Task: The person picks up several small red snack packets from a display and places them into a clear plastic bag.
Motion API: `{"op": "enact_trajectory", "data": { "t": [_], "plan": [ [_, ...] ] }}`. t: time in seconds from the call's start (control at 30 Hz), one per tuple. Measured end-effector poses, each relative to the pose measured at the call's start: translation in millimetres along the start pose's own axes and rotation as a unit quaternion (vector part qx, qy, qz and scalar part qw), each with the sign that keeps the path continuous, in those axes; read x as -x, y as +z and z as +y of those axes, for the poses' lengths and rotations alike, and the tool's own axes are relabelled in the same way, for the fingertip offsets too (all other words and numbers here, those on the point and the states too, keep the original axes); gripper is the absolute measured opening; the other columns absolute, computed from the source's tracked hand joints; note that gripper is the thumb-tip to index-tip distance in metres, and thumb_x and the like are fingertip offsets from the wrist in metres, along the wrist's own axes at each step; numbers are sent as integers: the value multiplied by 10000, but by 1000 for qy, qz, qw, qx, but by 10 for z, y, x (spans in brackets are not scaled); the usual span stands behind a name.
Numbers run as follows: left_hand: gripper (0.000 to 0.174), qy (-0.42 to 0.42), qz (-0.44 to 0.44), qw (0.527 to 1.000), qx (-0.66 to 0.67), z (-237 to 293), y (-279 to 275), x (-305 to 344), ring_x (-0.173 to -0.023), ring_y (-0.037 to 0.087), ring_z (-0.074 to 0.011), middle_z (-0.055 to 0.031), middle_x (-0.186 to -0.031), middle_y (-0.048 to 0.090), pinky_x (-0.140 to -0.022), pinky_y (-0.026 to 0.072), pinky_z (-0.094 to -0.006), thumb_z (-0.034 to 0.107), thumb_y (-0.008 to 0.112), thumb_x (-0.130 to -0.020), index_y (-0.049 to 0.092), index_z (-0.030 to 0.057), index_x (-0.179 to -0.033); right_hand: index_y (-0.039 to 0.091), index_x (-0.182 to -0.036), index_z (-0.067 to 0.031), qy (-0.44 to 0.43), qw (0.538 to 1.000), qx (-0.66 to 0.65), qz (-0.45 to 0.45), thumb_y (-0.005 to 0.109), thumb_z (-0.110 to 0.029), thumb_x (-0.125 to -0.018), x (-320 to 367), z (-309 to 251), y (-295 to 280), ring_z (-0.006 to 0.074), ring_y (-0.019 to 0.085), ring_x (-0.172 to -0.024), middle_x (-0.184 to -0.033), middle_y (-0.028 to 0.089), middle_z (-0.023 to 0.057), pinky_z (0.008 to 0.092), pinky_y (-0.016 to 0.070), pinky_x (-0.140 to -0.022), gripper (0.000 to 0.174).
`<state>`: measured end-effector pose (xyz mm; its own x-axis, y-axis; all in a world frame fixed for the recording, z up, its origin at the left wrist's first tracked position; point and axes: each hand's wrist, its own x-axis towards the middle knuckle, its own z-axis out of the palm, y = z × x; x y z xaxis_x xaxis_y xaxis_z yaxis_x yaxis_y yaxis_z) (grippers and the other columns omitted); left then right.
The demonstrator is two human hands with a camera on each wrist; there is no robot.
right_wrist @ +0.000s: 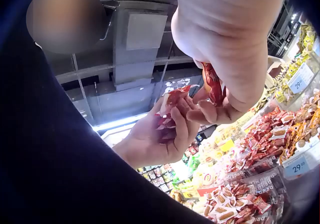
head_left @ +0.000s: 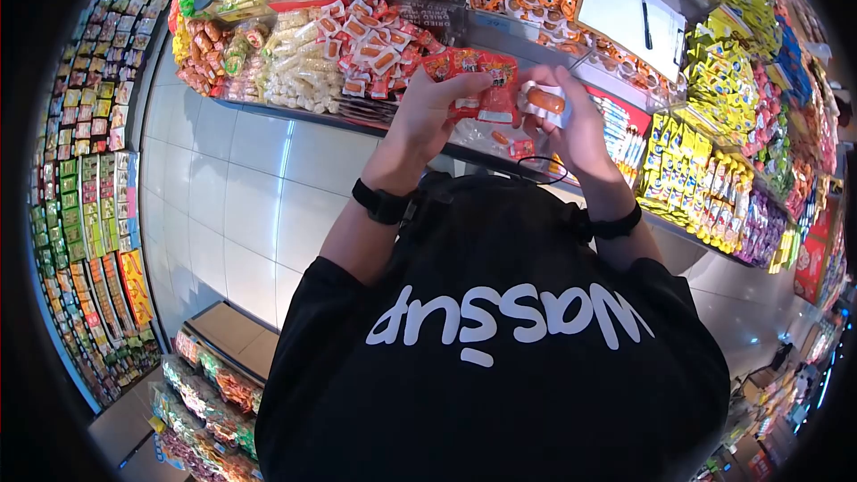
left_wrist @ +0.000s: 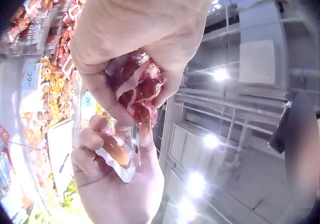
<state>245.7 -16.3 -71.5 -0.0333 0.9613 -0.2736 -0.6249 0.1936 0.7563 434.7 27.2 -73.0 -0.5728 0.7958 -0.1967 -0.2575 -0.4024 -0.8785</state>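
Observation:
Over the front edge of the snack bins, my left hand point(head_left: 418, 120) holds several small red snack packets point(head_left: 500, 96) fanned side by side, the thumb lying across them. In the left wrist view, that hand's fingers curl round the bunched red packets point(left_wrist: 142, 86). My right hand point(head_left: 585, 134), just to the right, pinches one small packet point(head_left: 545, 102) with a brown sausage-like piece on white. The right wrist view shows this packet's red side point(right_wrist: 213, 86) between thumb and fingers. Both hands are close together, fingertips almost meeting.
Bins of similar red-and-white packets point(head_left: 366, 40) lie beyond the hands, with pale wrapped sweets point(head_left: 299, 58) to their left. A clipboard point(head_left: 625, 18) with paper and a pen rests on the bins. Yellow packets point(head_left: 674, 161) fill the right side. Tiled floor point(head_left: 232, 178) separates a stocked shelf point(head_left: 80, 214).

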Motion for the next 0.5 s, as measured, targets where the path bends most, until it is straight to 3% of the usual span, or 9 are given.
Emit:
{"op": "enact_trajectory", "data": {
  "t": [0.17,0.27,0.3,0.37,0.4,0.5],
  "plan": [
    [204,6,-11,1000,-18,16,-11,-29,-831,691,-185,-120,-957,698,-753,574,-334,23,661,-830,647,-38,-1024,525,-1135,-34,6,995,-93,-34,287,-386,-996,-16,-74,-185,191,633,-739,-905,635,147,258,443,-550,447],
    [201,5,-2,1000,-24,-24,-7,-13,-819,689,-185,-118,-948,698,-740,574,-328,26,655,-837,645,-39,-1026,524,-1111,-24,-60,996,-55,33,335,-322,-996,-63,-63,-115,197,628,-762,-966,630,150,268,467,-609,372],
    [199,4,5,1000,-25,-43,-7,0,-811,689,-185,-116,-942,698,-734,574,-325,26,653,-838,644,-39,-1026,525,-1108,-20,-133,988,63,43,368,-284,-990,-96,-27,-94,200,623,-784,-971,621,145,271,471,-633,329],
    [196,6,-13,1000,-24,-112,-34,-12,-813,684,-178,-110,-938,693,-724,567,-315,23,649,-839,639,-34,-1026,527,-1100,-11,-275,915,290,59,434,-207,-980,-164,58,-42,206,612,-828,-980,605,135,278,479,-680,248],
    [195,8,-24,999,-25,-132,-35,-23,-813,682,-175,-106,-936,691,-719,564,-311,22,647,-839,637,-32,-1027,548,-1090,4,-225,900,368,58,516,-89,-939,-39,-71,102,230,590,-885,-1016,557,132,303,486,-725,181],
    [194,7,-15,1000,5,-99,69,44,-820,671,-162,-93,-931,679,-712,552,-298,20,642,-840,628,-29,-1028,575,-1062,5,-355,820,446,45,541,-56,-919,-58,-27,284,264,578,-907,-1029,518,145,331,486,-769,159]
  ]
}}
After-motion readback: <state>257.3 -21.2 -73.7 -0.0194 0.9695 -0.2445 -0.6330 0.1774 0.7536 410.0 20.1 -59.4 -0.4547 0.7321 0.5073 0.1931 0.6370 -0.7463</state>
